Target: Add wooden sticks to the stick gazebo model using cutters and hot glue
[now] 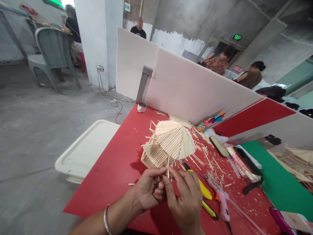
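A small model house of pale wooden sticks point(168, 140), with a ribbed, pointed roof, stands on the red tabletop point(117, 156). At its near side my left hand point(150, 187) pinches a thin wooden stick point(168, 167) between thumb and forefinger. My right hand point(184, 189) grips the same stick from the other side, its thumb and forefinger pressed together. The stick points toward the roof's lower edge; whether it touches the model I cannot tell. Right of my right hand lie a yellow-handled tool point(205, 189), a yellow cutter point(209, 210) and a pink glue gun point(223, 202).
Loose sticks and shavings point(212, 160) litter the table right of the model. A metal cup point(141, 107) stands at the far corner, beside a white partition point(195, 85). A glasses case point(218, 146) and a green board point(276, 176) lie rightward. A white-lidded bin point(85, 150) stands left.
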The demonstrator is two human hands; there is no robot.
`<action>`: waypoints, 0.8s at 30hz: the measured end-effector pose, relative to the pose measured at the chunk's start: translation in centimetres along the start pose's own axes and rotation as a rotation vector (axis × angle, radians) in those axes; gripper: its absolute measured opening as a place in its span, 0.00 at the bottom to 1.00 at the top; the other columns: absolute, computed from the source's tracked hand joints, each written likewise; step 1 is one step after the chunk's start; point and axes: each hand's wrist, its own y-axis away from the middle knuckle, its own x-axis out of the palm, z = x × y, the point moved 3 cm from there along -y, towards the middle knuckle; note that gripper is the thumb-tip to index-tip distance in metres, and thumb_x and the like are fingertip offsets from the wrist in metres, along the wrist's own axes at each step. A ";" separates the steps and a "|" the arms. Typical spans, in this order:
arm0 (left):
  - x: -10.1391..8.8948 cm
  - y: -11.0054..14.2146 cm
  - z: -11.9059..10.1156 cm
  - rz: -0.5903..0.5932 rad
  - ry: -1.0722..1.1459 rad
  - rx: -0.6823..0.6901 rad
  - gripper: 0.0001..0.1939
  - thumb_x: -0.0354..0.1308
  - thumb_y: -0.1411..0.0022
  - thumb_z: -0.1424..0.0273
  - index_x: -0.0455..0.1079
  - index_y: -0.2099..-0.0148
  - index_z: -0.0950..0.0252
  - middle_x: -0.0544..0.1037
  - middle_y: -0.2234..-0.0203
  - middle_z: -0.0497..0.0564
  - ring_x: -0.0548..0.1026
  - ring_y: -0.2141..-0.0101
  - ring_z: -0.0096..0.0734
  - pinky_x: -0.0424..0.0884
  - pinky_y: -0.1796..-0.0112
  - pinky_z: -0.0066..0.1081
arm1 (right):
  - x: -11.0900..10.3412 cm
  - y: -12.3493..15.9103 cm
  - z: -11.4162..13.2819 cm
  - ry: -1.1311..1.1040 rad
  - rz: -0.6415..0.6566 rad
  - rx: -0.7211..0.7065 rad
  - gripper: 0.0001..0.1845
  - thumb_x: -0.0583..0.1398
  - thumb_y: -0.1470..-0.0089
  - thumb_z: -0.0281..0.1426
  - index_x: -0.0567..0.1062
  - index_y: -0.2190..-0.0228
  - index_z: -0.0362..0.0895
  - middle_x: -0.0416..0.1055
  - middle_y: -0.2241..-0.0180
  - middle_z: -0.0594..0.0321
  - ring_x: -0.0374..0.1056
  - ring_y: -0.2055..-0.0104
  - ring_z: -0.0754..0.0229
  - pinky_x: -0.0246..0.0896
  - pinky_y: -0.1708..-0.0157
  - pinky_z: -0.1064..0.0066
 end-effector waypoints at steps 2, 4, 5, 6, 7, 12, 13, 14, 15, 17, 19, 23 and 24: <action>0.0 0.0 0.1 -0.014 -0.004 -0.003 0.13 0.57 0.47 0.69 0.68 0.80 0.73 0.64 0.91 0.46 0.56 0.90 0.16 0.47 0.88 0.16 | 0.0 0.0 0.0 -0.001 -0.009 -0.002 0.12 0.59 0.44 0.31 0.73 0.58 0.41 0.69 0.69 0.59 0.63 0.66 0.60 0.59 0.66 0.65; 0.0 0.1 0.1 -0.042 -0.007 0.003 0.13 0.57 0.46 0.70 0.68 0.79 0.72 0.64 0.91 0.46 0.56 0.90 0.16 0.47 0.88 0.16 | 0.0 -0.1 0.1 0.003 -0.011 -0.005 0.13 0.59 0.45 0.31 0.73 0.57 0.41 0.69 0.69 0.58 0.63 0.66 0.59 0.59 0.66 0.65; 0.0 0.2 0.2 -0.058 -0.006 0.012 0.13 0.56 0.45 0.70 0.68 0.79 0.72 0.64 0.91 0.46 0.56 0.90 0.16 0.47 0.87 0.16 | 0.0 -0.1 0.1 0.005 -0.009 -0.005 0.13 0.59 0.45 0.31 0.73 0.57 0.41 0.69 0.69 0.58 0.63 0.66 0.59 0.59 0.66 0.65; 0.0 0.2 0.2 -0.072 -0.006 0.023 0.13 0.57 0.45 0.70 0.68 0.79 0.72 0.64 0.91 0.46 0.56 0.90 0.15 0.47 0.87 0.16 | 0.0 0.0 0.0 0.008 -0.007 -0.004 0.13 0.59 0.45 0.31 0.73 0.57 0.41 0.69 0.69 0.58 0.63 0.66 0.59 0.59 0.66 0.65; 0.0 0.2 0.2 -0.082 -0.007 0.035 0.14 0.57 0.44 0.70 0.68 0.79 0.72 0.64 0.91 0.45 0.56 0.90 0.15 0.47 0.87 0.17 | 0.0 0.0 0.0 0.009 -0.005 -0.002 0.13 0.59 0.45 0.31 0.73 0.57 0.41 0.69 0.69 0.58 0.63 0.66 0.59 0.59 0.66 0.65; 0.0 0.2 0.3 -0.084 -0.012 0.074 0.14 0.57 0.44 0.70 0.67 0.79 0.73 0.63 0.91 0.44 0.54 0.91 0.13 0.47 0.87 0.16 | 0.0 0.0 0.0 0.003 0.008 0.010 0.13 0.60 0.45 0.31 0.73 0.57 0.41 0.69 0.69 0.58 0.63 0.66 0.59 0.59 0.66 0.65; 0.0 0.2 0.3 -0.088 -0.011 0.078 0.15 0.57 0.43 0.70 0.67 0.79 0.73 0.63 0.91 0.44 0.54 0.91 0.13 0.47 0.87 0.16 | 0.0 0.0 0.0 0.001 0.011 0.012 0.13 0.60 0.45 0.31 0.73 0.57 0.41 0.69 0.69 0.58 0.63 0.65 0.59 0.59 0.66 0.65; -0.1 0.2 0.4 -0.092 -0.010 0.081 0.15 0.57 0.43 0.70 0.67 0.80 0.73 0.63 0.91 0.45 0.54 0.91 0.13 0.47 0.87 0.16 | 0.0 0.0 0.0 0.001 0.011 0.012 0.13 0.60 0.45 0.31 0.73 0.57 0.42 0.69 0.69 0.58 0.63 0.66 0.59 0.59 0.66 0.65; -0.1 0.2 0.4 -0.094 -0.009 0.081 0.16 0.56 0.43 0.70 0.67 0.80 0.72 0.63 0.91 0.45 0.54 0.91 0.13 0.47 0.87 0.16 | -0.1 0.0 0.0 0.000 0.009 0.009 0.13 0.60 0.45 0.31 0.73 0.57 0.42 0.69 0.69 0.58 0.63 0.66 0.59 0.59 0.66 0.65; -0.1 0.1 0.4 -0.095 -0.008 0.078 0.16 0.56 0.42 0.71 0.66 0.80 0.72 0.63 0.92 0.45 0.54 0.91 0.13 0.47 0.87 0.16 | -0.1 0.0 0.1 -0.002 -0.002 0.004 0.13 0.60 0.45 0.31 0.73 0.57 0.41 0.69 0.69 0.59 0.63 0.66 0.59 0.59 0.66 0.66; -0.2 0.1 0.4 -0.091 -0.002 0.073 0.15 0.56 0.42 0.71 0.68 0.79 0.73 0.63 0.92 0.45 0.54 0.91 0.14 0.48 0.87 0.16 | -0.2 0.0 0.1 -0.001 -0.012 0.003 0.14 0.60 0.46 0.31 0.72 0.57 0.41 0.69 0.69 0.59 0.62 0.66 0.59 0.59 0.66 0.66; -0.4 0.0 0.4 -0.078 0.014 0.059 0.14 0.57 0.43 0.71 0.68 0.78 0.73 0.63 0.92 0.45 0.55 0.91 0.14 0.49 0.87 0.16 | -0.1 0.1 0.0 0.005 -0.005 0.009 0.17 0.61 0.46 0.32 0.71 0.55 0.41 0.69 0.69 0.58 0.62 0.66 0.59 0.58 0.66 0.66; -0.4 0.0 0.4 -0.075 0.014 0.059 0.15 0.57 0.43 0.71 0.67 0.80 0.73 0.63 0.92 0.45 0.55 0.91 0.14 0.49 0.87 0.16 | -0.1 0.1 -0.1 0.005 -0.001 0.009 0.17 0.61 0.46 0.32 0.71 0.54 0.41 0.69 0.69 0.58 0.62 0.66 0.59 0.59 0.66 0.66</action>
